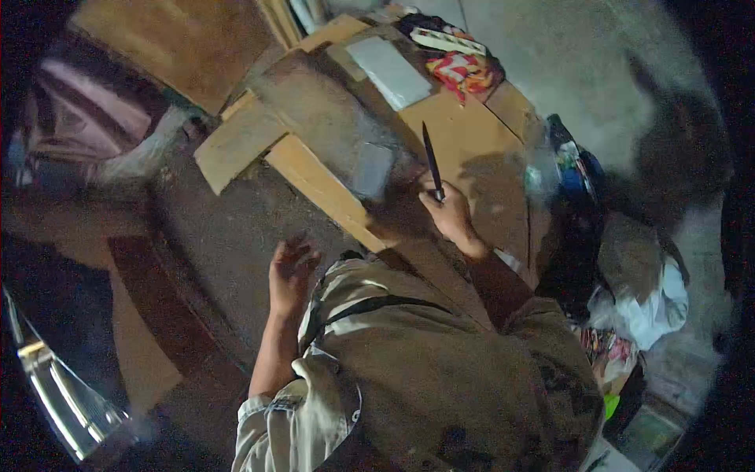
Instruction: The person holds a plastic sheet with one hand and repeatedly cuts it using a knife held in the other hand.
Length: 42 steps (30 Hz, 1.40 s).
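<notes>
A knife (432, 157) with a dark, pointed blade stands up out of my right hand (451, 214), whose fingers are wrapped round its lower end. The blade points away from me, over a sheet of brown cardboard (472, 130). My left hand (292, 271) is bare, its fingers loosely bent and apart, above a dark brown surface (236, 212). Between the hands lies a long tan strip (322, 189), apparently cardboard or wood. Beyond it are a small grey rectangular piece (373, 169) and a flat brown piece (240, 145).
A white rectangular sheet (389, 72) lies at the far side, beside a red and yellow patterned cloth (464, 75). Bags and loose items crowd the right, including a white plastic bag (657, 307). A large brown panel (173, 47) stands at upper left.
</notes>
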Motion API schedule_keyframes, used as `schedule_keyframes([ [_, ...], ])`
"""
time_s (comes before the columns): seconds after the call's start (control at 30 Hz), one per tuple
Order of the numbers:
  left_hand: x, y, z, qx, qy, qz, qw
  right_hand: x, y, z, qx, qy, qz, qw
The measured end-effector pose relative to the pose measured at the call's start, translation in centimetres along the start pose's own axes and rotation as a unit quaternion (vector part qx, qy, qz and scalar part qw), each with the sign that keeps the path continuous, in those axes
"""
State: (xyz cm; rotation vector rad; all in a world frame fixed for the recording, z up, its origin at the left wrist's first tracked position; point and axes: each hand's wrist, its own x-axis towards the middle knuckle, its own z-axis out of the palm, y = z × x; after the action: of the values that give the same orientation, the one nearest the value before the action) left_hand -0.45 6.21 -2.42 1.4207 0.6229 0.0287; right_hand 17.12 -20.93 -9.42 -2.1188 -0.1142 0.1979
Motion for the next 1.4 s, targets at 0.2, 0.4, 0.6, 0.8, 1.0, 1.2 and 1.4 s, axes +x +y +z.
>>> schedule_keyframes([
  [0.2, 1.1, -1.3, -1.5, -0.096, -0.088, 0.044, 0.990, 1.2, 19.2, -5.6, 0.190, 0.093, 0.015, 0.977],
  [0.4, 1.6, -0.7, -1.0, 0.044, -0.101, 0.038, 0.993, -0.3, 20.0, -11.3, -0.273, 0.225, 0.074, 0.932],
  [0.6, 1.3, -0.1, 0.1, 0.038, -0.060, 0.055, 0.996, 2.6, 23.9, -10.3, -0.003, 0.187, 0.050, 0.981],
  [0.8, 0.8, 0.2, 0.3, -0.036, -0.049, 0.016, 0.998, 7.4, 30.8, -7.4, 0.276, 0.214, 0.008, 0.937],
  [1.0, 0.3, 1.3, 1.0, 0.061, -0.037, -0.005, 0.997, 6.7, 33.1, -6.7, 0.025, 0.171, 0.216, 0.961],
  [1.2, 0.5, 1.0, 1.4, 0.033, -0.066, -0.017, 0.997, 4.8, 24.7, -7.5, -0.124, 0.193, -0.053, 0.972],
  [1.4, 0.8, 0.5, 1.0, 0.048, -0.081, -0.040, 0.995, 4.0, 24.8, -10.4, -0.063, 0.282, 0.047, 0.956],
])
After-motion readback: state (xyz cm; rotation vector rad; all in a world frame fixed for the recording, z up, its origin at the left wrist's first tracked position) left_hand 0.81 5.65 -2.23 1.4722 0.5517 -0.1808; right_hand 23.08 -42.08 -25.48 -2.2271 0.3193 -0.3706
